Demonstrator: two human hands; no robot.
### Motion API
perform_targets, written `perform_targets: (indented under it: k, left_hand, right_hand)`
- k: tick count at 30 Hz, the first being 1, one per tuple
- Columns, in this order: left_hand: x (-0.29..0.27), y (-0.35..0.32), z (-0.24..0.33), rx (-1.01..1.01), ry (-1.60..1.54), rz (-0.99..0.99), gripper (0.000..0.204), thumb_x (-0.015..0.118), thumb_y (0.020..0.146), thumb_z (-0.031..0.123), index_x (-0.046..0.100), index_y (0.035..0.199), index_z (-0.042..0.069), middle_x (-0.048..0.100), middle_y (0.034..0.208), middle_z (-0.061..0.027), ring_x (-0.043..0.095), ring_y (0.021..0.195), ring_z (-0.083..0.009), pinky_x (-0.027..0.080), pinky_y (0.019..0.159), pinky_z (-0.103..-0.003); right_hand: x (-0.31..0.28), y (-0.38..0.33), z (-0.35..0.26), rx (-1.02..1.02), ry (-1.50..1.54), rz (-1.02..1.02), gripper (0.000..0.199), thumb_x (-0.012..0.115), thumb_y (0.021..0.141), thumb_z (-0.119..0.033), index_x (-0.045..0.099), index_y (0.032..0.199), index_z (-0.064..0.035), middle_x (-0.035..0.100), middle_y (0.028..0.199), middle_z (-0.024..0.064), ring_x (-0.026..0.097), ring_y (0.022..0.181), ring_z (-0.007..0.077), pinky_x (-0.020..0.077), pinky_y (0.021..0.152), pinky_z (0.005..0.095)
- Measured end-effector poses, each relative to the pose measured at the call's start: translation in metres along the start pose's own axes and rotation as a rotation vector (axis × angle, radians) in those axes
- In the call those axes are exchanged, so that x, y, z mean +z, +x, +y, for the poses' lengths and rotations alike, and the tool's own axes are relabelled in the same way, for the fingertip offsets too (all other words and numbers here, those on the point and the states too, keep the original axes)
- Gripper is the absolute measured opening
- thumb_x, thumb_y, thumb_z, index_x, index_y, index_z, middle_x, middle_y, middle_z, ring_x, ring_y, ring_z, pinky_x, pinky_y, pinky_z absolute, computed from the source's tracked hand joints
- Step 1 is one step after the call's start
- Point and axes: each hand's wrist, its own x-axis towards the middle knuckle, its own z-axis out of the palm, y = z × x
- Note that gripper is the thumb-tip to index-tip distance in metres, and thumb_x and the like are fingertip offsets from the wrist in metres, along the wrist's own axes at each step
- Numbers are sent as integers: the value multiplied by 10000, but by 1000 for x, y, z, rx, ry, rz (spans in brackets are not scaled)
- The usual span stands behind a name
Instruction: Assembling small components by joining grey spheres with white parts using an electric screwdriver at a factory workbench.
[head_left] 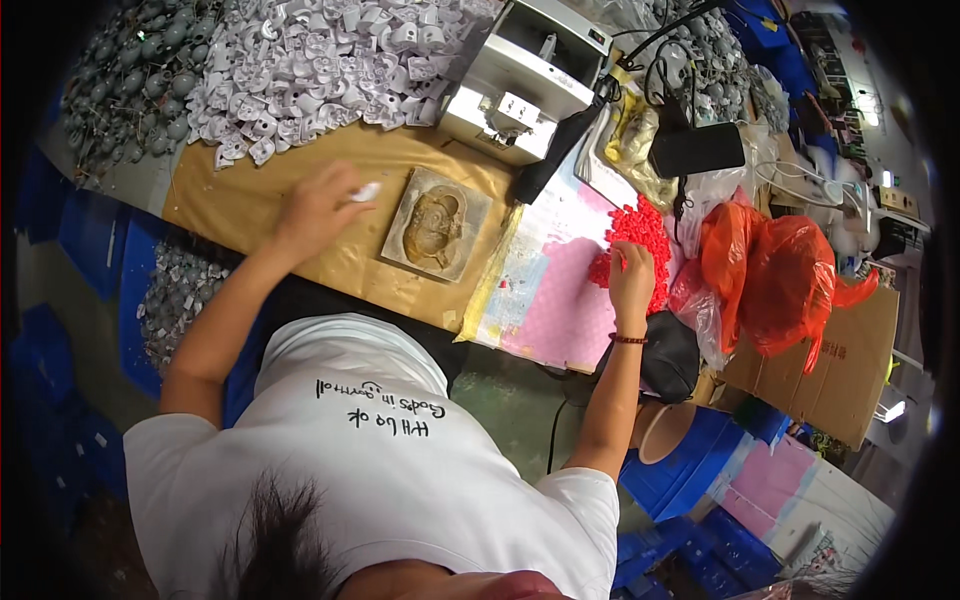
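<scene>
My left hand (318, 212), a little blurred, is over the brown-covered table with a small white plastic part (366, 192) pinched at its fingertips. To its right lies a square metal mould block (393, 240) with a rounded, figure-shaped hollow; neither hand touches it. Farther right, my right hand (632, 278) is at the near side of a heap of small red pieces (643, 222). Its fingers are drawn together, and whatever lies between them is too small to make out.
White plastic parts (320, 75) are heaped at the back, beside grey round parts (140, 85). A boxy machine (525, 80) stands behind the mould block. On the right are a black phone (698, 150), red plastic bags (775, 270) and a cardboard box (830, 370). Blue bins (95, 230) line the left.
</scene>
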Motion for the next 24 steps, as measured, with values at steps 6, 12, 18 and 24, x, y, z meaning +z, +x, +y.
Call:
perform_targets:
  k: [6, 12, 18, 24]
  left_hand:
    - [64, 44, 36, 393, 26, -98, 138, 708, 797, 72, 626, 907, 56, 611, 966, -73, 581, 955, -274, 505, 809, -384]
    - [59, 40, 38, 481, -32, -180, 208, 727, 779, 118, 651, 965, 62, 602, 951, -49, 542, 966, -259, 483, 861, -374]
    - [66, 38, 34, 407, -22, -167, 253, 756, 759, 168, 672, 979, 76, 591, 944, -42, 542, 961, -249, 482, 864, -376]
    - [55, 38, 39, 256, -26, -270, 205, 720, 746, 144, 659, 941, 123, 583, 953, -22, 540, 1004, -235, 471, 862, -367]
  right_hand:
    - [23, 51, 5, -114, -30, 41, 126, 634, 838, -56, 681, 956, -58, 652, 927, 135, 597, 918, 338, 504, 776, 423]
    - [43, 63, 17, -218, -151, -48, 185, 551, 831, -19, 663, 977, -30, 652, 945, 156, 589, 920, 354, 511, 774, 422]
    - [33, 63, 0, -183, 16, 47, 202, 562, 882, 1, 651, 1063, -6, 630, 951, 161, 597, 878, 324, 501, 749, 395]
    - [25, 42, -111, 130, 942, 21, 138, 588, 961, -42, 659, 1069, 9, 633, 888, 66, 580, 759, 138, 479, 680, 267]
